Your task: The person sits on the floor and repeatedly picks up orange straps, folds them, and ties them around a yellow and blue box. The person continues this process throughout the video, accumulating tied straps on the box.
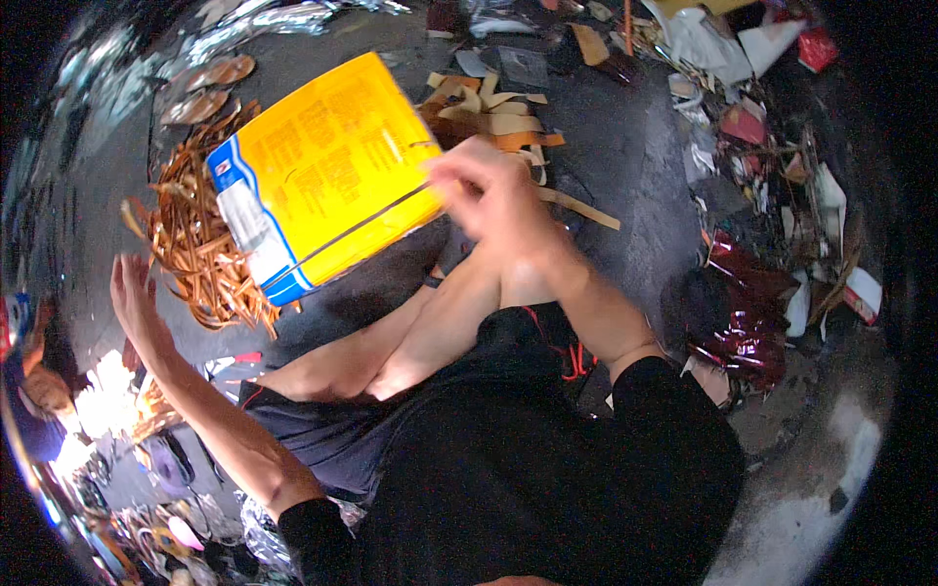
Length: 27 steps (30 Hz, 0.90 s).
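Yellow carton (pixel 327 171) with blue-white end held up off floor, tilted, in front of me — right hand (pixel 493 200) pinches its right edge, fingers closed on cardboard. Left hand (pixel 132 293) open, fingers spread, grasping nothing, out at my left near pile of orange-brown strips (pixel 200 244) lying on concrete floor (pixel 635 156) under carton. Tan cardboard strips (pixel 493 112) beyond carton. Dark red foil wrapper (pixel 747 313) at my right, well apart.
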Each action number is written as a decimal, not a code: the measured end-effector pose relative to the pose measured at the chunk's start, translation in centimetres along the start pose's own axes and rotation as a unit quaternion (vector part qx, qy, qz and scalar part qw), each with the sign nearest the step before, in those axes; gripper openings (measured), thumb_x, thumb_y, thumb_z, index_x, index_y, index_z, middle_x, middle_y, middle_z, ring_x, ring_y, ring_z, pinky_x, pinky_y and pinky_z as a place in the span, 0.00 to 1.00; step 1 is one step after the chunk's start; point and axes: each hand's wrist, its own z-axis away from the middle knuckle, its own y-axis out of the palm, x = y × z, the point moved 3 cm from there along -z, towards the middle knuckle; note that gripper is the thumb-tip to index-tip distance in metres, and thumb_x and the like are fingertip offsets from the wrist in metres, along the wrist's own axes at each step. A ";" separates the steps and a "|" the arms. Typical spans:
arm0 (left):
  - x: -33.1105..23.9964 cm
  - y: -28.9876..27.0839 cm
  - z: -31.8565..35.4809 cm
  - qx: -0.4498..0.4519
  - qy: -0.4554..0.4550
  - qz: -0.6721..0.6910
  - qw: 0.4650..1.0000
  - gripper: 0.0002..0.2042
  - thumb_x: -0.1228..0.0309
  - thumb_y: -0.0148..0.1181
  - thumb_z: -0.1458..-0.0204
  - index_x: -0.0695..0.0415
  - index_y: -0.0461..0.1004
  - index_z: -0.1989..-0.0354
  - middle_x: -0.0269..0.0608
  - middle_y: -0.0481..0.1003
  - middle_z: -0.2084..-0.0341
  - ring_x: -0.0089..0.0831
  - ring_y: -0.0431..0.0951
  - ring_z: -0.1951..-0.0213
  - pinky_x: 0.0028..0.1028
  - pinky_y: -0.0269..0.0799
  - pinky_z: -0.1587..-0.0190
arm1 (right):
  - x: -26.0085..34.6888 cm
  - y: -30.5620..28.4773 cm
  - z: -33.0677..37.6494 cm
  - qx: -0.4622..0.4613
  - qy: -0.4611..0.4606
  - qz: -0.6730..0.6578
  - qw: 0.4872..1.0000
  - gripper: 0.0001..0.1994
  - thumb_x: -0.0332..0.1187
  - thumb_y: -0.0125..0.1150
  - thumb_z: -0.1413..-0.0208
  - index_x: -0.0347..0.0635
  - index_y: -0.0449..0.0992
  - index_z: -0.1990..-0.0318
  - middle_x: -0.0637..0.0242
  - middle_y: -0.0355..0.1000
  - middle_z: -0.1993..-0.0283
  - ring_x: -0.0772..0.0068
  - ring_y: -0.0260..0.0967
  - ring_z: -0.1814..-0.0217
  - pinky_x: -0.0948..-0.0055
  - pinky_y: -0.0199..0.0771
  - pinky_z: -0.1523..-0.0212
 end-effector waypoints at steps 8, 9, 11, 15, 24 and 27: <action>2.3 3.4 11.4 0.095 -0.040 0.093 0.990 0.21 0.61 0.53 0.40 0.61 0.67 0.43 0.40 0.74 0.57 0.24 0.73 0.55 0.23 0.67 0.50 | -23.6 -8.6 9.9 -0.054 0.350 0.240 0.904 0.15 0.43 0.59 0.44 0.37 0.76 0.65 0.58 0.75 0.67 0.67 0.73 0.67 0.67 0.72 0.63; 2.2 3.8 12.4 0.082 -0.037 0.095 0.991 0.20 0.62 0.53 0.40 0.61 0.68 0.44 0.37 0.75 0.61 0.21 0.73 0.59 0.22 0.67 0.53 | -24.6 -8.4 10.5 -0.057 0.310 0.284 0.905 0.14 0.41 0.58 0.44 0.37 0.74 0.66 0.58 0.75 0.67 0.66 0.73 0.67 0.67 0.72 0.64; 1.3 4.1 13.5 0.077 -0.030 0.090 0.992 0.18 0.63 0.52 0.39 0.61 0.70 0.46 0.37 0.75 0.62 0.21 0.73 0.60 0.22 0.67 0.53 | -24.6 -7.8 9.9 -0.064 0.228 0.362 0.902 0.12 0.39 0.58 0.44 0.38 0.71 0.68 0.58 0.74 0.67 0.63 0.74 0.67 0.66 0.72 0.64; -2.3 6.6 15.2 0.045 0.041 0.036 0.997 0.13 0.67 0.51 0.40 0.61 0.73 0.51 0.35 0.75 0.66 0.21 0.73 0.63 0.22 0.69 0.58 | -18.9 -10.0 4.7 -0.255 0.193 0.127 0.939 0.09 0.34 0.55 0.42 0.38 0.65 0.64 0.61 0.73 0.68 0.68 0.73 0.67 0.68 0.72 0.66; -11.8 19.7 21.7 0.330 0.163 0.054 0.928 0.17 0.72 0.60 0.47 0.59 0.70 0.49 0.40 0.75 0.57 0.28 0.75 0.54 0.25 0.69 0.51 | 0.3 -16.0 -3.3 -0.163 0.069 0.074 0.981 0.08 0.32 0.64 0.47 0.40 0.70 0.65 0.68 0.71 0.71 0.77 0.70 0.69 0.75 0.72 0.64; -15.8 23.2 24.2 0.318 0.308 0.048 0.895 0.24 0.72 0.63 0.52 0.58 0.65 0.45 0.43 0.74 0.53 0.35 0.74 0.50 0.30 0.68 0.47 | 5.6 -13.9 -2.8 0.035 -0.065 0.101 0.992 0.08 0.31 0.65 0.50 0.40 0.71 0.68 0.67 0.71 0.73 0.76 0.72 0.70 0.72 0.73 0.67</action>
